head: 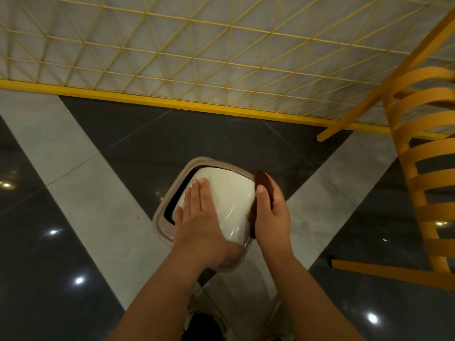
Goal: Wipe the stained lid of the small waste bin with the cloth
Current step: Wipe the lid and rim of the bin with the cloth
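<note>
A small waste bin stands on the floor below me, with a beige rim (162,212) and a white swing lid (229,193) tilted so a dark gap shows along its left side. My left hand (197,217) lies flat on the lid, fingers together and extended, holding nothing. My right hand (270,212) presses a dark brown cloth (263,179) against the lid's right edge. Most of the cloth is hidden behind the hand and the lid.
A yellow wooden chair (416,168) stands close on the right, its legs reaching toward the bin. A yellow wire-grid partition with a yellow base rail (172,102) runs across behind the bin. The floor is glossy grey and dark tile.
</note>
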### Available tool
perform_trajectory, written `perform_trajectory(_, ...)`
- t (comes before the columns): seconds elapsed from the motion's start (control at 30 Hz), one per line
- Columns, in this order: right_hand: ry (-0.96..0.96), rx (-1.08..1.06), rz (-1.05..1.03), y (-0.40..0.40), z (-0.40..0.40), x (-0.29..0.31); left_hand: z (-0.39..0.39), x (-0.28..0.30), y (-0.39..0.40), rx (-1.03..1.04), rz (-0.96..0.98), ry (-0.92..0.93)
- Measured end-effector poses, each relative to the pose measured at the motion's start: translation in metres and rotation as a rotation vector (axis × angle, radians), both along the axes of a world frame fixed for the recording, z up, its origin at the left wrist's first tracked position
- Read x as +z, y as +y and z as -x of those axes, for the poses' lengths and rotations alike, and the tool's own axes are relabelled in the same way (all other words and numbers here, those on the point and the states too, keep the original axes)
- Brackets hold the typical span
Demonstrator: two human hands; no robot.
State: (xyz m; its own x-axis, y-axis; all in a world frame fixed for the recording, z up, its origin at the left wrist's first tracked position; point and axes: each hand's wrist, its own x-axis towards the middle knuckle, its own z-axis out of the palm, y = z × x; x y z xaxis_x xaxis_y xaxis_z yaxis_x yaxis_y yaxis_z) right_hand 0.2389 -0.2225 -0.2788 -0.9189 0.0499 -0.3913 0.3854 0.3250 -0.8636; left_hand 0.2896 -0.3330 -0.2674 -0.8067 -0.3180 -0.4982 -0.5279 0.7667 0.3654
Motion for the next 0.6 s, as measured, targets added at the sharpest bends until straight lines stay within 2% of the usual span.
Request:
perform_trajectory(0.07,0.007,-0.053,-0.001,0.007,-0.017,-0.007,0.000,0.001,0.000,0.002,-0.012,0.007)
perform_trajectory(0.17,0.082,0.002,-0.042,0.015,-0.054,-0.015,0.000,0.000,-0.002,0.001,-0.027,0.014)
perform_trajectory(0.27,0.207,0.123,-0.013,0.019,-0.081,-0.013,0.000,-0.001,-0.004,0.000,-0.046,0.016)
perform_trajectory(0.33,0.376,0.266,-0.125,0.022,-0.072,-0.012,0.000,-0.001,-0.004,0.002,-0.056,0.022)
perform_trajectory(0.4,0.461,0.359,-0.202,0.020,-0.051,-0.015,0.001,-0.002,-0.004,-0.004,-0.045,0.012)
perform_trajectory(0.47,0.390,0.284,-0.163,0.015,-0.032,-0.014,0.001,-0.001,-0.003,-0.011,-0.027,-0.008)
perform_trajectory(0.6,0.048,0.003,0.049,0.014,-0.029,-0.010,0.002,0.003,0.000,-0.008,-0.006,-0.025)
